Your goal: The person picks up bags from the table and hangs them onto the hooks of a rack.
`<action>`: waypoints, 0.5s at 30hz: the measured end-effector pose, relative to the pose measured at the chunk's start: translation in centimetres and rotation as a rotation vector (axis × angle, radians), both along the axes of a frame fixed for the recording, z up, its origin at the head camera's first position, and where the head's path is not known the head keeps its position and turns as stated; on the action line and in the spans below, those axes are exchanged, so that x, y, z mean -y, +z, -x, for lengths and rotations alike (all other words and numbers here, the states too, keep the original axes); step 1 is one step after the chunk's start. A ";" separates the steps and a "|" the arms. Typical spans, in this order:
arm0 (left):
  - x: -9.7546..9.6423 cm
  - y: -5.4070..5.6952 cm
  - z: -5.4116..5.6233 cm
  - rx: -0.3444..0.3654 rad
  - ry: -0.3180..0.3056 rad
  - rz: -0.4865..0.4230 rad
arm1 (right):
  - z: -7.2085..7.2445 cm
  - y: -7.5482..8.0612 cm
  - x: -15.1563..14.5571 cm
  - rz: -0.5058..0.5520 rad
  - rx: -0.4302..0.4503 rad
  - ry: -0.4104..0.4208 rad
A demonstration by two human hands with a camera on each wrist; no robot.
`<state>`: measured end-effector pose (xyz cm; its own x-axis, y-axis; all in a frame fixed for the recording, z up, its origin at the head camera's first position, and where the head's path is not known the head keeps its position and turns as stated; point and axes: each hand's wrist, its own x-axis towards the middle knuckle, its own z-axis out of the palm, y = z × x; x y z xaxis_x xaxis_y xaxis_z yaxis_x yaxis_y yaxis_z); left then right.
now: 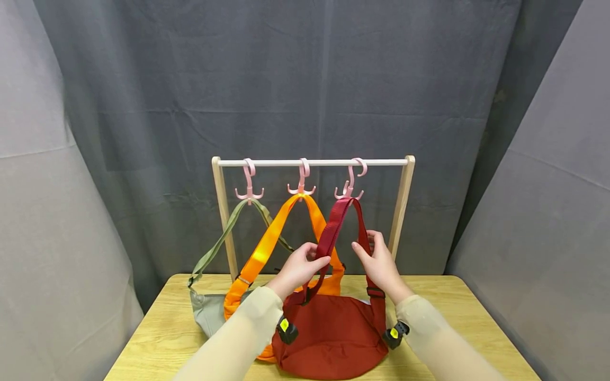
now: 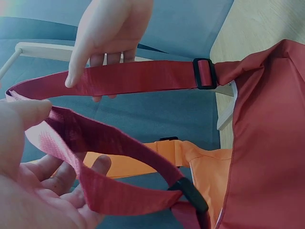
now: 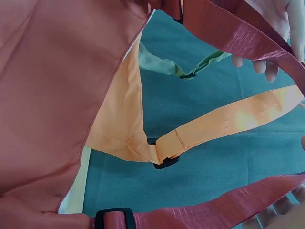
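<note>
In the head view a dark red shoulder bag [image 1: 333, 333] stands at the front, its strap [image 1: 330, 233] rising in a loop to the right pink hook [image 1: 350, 190]. My left hand [image 1: 300, 267] holds the strap's left side, thumb in front and fingers behind. The right hand [image 1: 378, 264] has the other side between thumb and fingers, a little above the black buckle [image 1: 375, 292]. In the left wrist view the strap runs behind the right thumb [image 2: 76, 71], with fingertips showing below its edge. Behind, an orange bag's strap [image 1: 267, 243] hangs from the middle hook [image 1: 302, 182].
A grey-green bag [image 1: 207, 312] hangs by its green strap from the left hook [image 1: 249, 185]. The rack has a white bar [image 1: 329, 163] and wooden posts, and stands on a wooden table [image 1: 457, 328]. Grey curtains [image 1: 190, 95] enclose the back and sides.
</note>
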<state>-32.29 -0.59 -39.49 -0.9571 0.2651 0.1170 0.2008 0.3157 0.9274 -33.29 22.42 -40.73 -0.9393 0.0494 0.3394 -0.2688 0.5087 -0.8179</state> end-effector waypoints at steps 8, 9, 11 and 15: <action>-0.4 -0.1 -0.4 0.007 -0.017 -0.025 | -0.2 -0.5 0.0 -0.019 -0.020 0.000; -0.5 -0.2 -0.4 0.007 -0.019 -0.029 | -0.3 -0.6 -0.1 -0.026 -0.020 -0.003; -0.5 -0.3 -0.4 0.003 -0.017 -0.030 | -0.4 -0.7 -0.1 -0.038 -0.018 -0.009; -0.4 -0.7 -0.4 0.007 -0.014 -0.025 | -0.9 -0.7 -0.1 -0.060 -0.010 -0.004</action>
